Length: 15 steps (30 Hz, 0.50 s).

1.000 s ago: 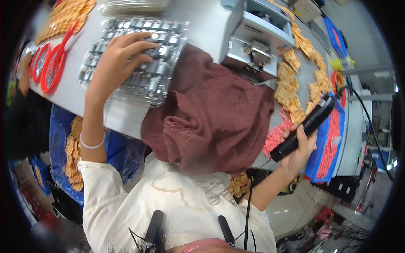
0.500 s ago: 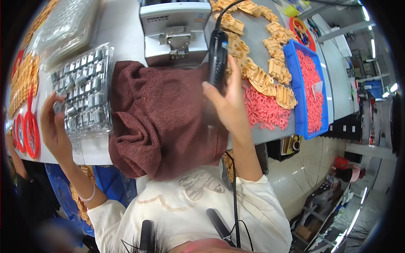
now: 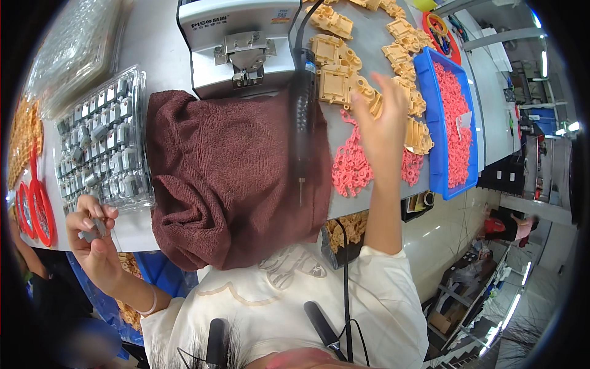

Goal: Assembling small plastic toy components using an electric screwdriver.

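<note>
Grey-white worktable (image 3: 161, 58) is filling the upper frame, a silver screw feeder (image 3: 246, 27) standing at top centre. Over a maroon towel (image 3: 236, 166), a black electric screwdriver (image 3: 302, 104) is hanging, hiding part of it. At lower left, the left hand (image 3: 97, 257) is pinching a small grey motor-like part (image 3: 92, 230) below a clear tray (image 3: 145, 154) of similar parts. Right of centre, the right hand (image 3: 384, 117) is spreading thumb and fingers, partly blocking tan plastic housings (image 3: 335, 83) and pink pieces (image 3: 351, 166) near a blue bin (image 3: 434, 135).

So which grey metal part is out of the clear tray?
The grey metal part held in the left hand; the other grey metal parts sit in rows in the clear tray.
</note>
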Each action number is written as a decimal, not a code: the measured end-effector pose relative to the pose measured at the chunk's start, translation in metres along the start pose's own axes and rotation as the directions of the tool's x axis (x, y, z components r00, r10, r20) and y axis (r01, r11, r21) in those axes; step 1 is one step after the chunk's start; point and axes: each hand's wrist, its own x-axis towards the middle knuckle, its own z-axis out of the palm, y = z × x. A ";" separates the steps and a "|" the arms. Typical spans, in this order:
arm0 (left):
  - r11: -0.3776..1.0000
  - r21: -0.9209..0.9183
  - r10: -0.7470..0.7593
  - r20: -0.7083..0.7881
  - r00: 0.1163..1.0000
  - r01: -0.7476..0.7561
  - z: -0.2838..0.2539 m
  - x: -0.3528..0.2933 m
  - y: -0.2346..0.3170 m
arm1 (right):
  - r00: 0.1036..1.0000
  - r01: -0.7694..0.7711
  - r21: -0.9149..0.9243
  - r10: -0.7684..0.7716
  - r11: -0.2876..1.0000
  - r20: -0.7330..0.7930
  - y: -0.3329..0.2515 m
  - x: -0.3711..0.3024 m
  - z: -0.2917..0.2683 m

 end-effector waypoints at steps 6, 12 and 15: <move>0.980 0.196 0.035 -0.117 0.992 -0.012 0.041 -0.004 0.009 | 0.995 0.017 -0.252 0.008 0.968 0.096 0.043 0.016 0.028; 0.995 0.094 -0.030 -0.055 0.998 0.035 0.069 0.001 0.006 | 0.964 -0.265 0.252 0.258 0.931 0.062 0.022 0.033 0.003; 0.997 -0.078 -0.008 0.081 0.997 0.014 0.089 0.013 -0.002 | 0.987 -0.107 0.633 0.157 0.767 -0.024 0.019 0.034 -0.012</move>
